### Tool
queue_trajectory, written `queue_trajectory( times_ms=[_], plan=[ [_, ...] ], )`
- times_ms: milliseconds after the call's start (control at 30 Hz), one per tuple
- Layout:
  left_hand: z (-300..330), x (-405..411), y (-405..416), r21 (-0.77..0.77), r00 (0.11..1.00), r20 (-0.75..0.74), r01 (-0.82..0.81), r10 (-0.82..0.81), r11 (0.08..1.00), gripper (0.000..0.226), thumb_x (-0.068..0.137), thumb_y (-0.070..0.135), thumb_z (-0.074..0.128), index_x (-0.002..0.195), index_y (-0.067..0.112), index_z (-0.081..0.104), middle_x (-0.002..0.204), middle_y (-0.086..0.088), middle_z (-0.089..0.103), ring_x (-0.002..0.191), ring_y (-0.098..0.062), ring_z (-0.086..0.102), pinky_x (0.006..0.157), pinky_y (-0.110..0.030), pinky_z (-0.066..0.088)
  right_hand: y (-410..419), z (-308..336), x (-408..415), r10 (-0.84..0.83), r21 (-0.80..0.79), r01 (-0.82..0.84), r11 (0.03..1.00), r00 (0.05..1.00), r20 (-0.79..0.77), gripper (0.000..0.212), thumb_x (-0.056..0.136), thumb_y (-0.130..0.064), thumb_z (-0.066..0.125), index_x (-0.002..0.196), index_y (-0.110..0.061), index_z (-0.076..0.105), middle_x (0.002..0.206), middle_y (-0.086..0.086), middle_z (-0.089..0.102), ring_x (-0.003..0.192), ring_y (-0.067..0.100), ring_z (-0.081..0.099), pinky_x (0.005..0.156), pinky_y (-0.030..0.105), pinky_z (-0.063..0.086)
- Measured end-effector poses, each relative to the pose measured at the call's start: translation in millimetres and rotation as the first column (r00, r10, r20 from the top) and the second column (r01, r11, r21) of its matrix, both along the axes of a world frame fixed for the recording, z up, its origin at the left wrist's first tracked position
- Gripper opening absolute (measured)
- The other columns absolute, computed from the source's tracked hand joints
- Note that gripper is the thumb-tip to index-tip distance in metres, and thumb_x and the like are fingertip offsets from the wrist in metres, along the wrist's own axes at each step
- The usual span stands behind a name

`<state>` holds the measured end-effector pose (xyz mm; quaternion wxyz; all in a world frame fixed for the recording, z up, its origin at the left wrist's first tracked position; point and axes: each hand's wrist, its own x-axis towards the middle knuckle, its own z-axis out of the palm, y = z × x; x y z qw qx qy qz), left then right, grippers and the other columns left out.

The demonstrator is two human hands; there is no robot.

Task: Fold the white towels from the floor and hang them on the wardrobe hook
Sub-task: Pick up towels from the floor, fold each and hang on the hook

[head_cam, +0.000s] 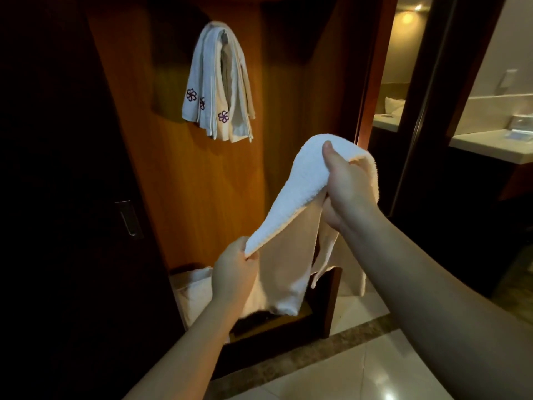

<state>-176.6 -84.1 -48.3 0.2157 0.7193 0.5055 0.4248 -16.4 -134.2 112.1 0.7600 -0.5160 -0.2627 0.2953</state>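
— Where are the towels sitting?
— Folded ones are hanging on the wardrobe hook (224, 36). You're holding a white towel (300, 186) slanting from lower left to upper right.
— My hands?
— Your right hand (344, 186) is clutching its top; your left hand (235, 269) is pinching its lower end.

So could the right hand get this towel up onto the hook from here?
Probably yes: nothing stands between the right hand, gripping the towel, and the hook, though hung towels already crowd it.
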Motion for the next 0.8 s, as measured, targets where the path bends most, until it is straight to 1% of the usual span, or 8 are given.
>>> queue_trajectory(
  times_ms=[167, 300, 400, 500, 600, 633, 700, 800],
  plan=[
    [-16.5, -11.8, 27.0, 0.055, 0.988, -0.135, -0.067, 0.074, 0.996, 0.009, 0.096, 0.018, 0.059, 0.101, 0.017, 0.066, 0.087, 0.010, 0.051, 0.071, -0.004, 0.051, 0.054, -0.023, 0.038, 9.9, 3.1, -0.3, -0.029, -0.039, 0.027, 0.999, 0.997, -0.066, 0.030, 0.091, -0.053, 0.067, 0.083, -0.028, 0.052, 0.099, -0.004, 0.067, 0.091, 0.014, 0.068, 0.078, 0.033, 0.060],
    [-18.1, -31.0, 38.0, 0.034, 0.984, -0.136, -0.112, 0.116, 0.993, 0.013, 0.093, 0.018, 0.058, 0.094, 0.030, 0.061, 0.082, 0.014, 0.054, 0.069, -0.010, 0.056, 0.054, -0.034, 0.050, 17.2, 0.7, 13.7, -0.062, -0.018, 0.060, 0.998, 0.986, -0.153, 0.027, 0.095, -0.048, 0.064, 0.085, -0.025, 0.052, 0.097, -0.004, 0.066, 0.090, 0.014, 0.067, 0.073, 0.033, 0.057],
    [-18.7, -46.4, 44.9, 0.022, 0.968, -0.186, -0.167, 0.168, 0.986, 0.018, 0.090, 0.015, 0.056, 0.089, 0.033, 0.057, 0.078, 0.011, 0.058, 0.064, -0.012, 0.057, 0.053, -0.038, 0.053, 21.5, -3.4, 26.4, -0.081, -0.013, 0.080, 0.997, 0.973, -0.218, 0.029, 0.096, -0.044, 0.065, 0.104, -0.019, 0.053, 0.099, -0.005, 0.065, 0.090, 0.014, 0.065, 0.065, 0.032, 0.055],
    [-22.8, -66.9, 52.7, -0.007, 0.955, -0.242, -0.176, 0.169, 0.984, 0.011, 0.091, 0.023, 0.054, 0.083, 0.029, 0.057, 0.074, 0.008, 0.060, 0.063, -0.014, 0.058, 0.056, -0.035, 0.051, 24.5, -4.9, 38.8, -0.092, 0.001, 0.096, 0.995, 0.960, -0.263, 0.037, 0.095, -0.043, 0.067, 0.121, -0.021, 0.051, 0.103, -0.004, 0.066, 0.091, 0.015, 0.067, 0.059, 0.031, 0.054],
    [-21.0, -86.1, 61.8, -0.059, 0.960, -0.266, -0.102, 0.083, 0.993, 0.013, 0.084, 0.019, 0.066, 0.084, 0.031, 0.061, 0.082, 0.007, 0.065, 0.074, -0.016, 0.062, 0.061, -0.033, 0.049, 27.4, -3.1, 48.3, -0.123, -0.024, 0.122, 0.992, 0.937, -0.325, 0.047, 0.091, -0.043, 0.072, 0.128, -0.023, 0.052, 0.104, -0.004, 0.065, 0.091, 0.015, 0.066, 0.057, 0.031, 0.054],
    [-17.2, -91.0, 64.0, -0.093, 0.977, -0.206, -0.074, 0.053, 0.993, 0.020, 0.082, 0.015, 0.068, 0.081, 0.034, 0.061, 0.082, 0.007, 0.066, 0.076, -0.015, 0.062, 0.060, -0.031, 0.047, 29.1, -2.3, 51.2, -0.133, -0.030, 0.131, 0.991, 0.927, -0.350, 0.046, 0.090, -0.043, 0.074, 0.126, -0.024, 0.052, 0.103, -0.004, 0.065, 0.089, 0.015, 0.065, 0.057, 0.033, 0.055],
    [-1.3, -99.5, 65.6, -0.159, 0.998, 0.059, 0.007, 0.002, 0.987, 0.023, 0.076, 0.016, 0.072, 0.076, 0.038, 0.065, 0.079, 0.008, 0.069, 0.078, -0.012, 0.064, 0.061, -0.028, 0.044, 32.8, -0.1, 57.6, -0.142, -0.023, 0.145, 0.989, 0.909, -0.391, 0.042, 0.088, -0.041, 0.076, 0.118, -0.025, 0.051, 0.101, -0.004, 0.062, 0.087, 0.016, 0.062, 0.063, 0.038, 0.058],
    [37.3, -111.5, 65.1, -0.056, 0.848, 0.521, 0.149, -0.098, 0.987, 0.027, 0.064, 0.018, 0.071, 0.079, 0.040, 0.074, 0.079, 0.012, 0.073, 0.079, -0.008, 0.065, 0.070, -0.023, 0.049, 37.4, 4.5, 68.6, -0.136, 0.017, 0.156, 0.988, 0.901, -0.411, 0.039, 0.089, -0.038, 0.075, 0.115, -0.026, 0.049, 0.103, -0.002, 0.062, 0.089, 0.018, 0.063, 0.059, 0.036, 0.056]
  ],
)
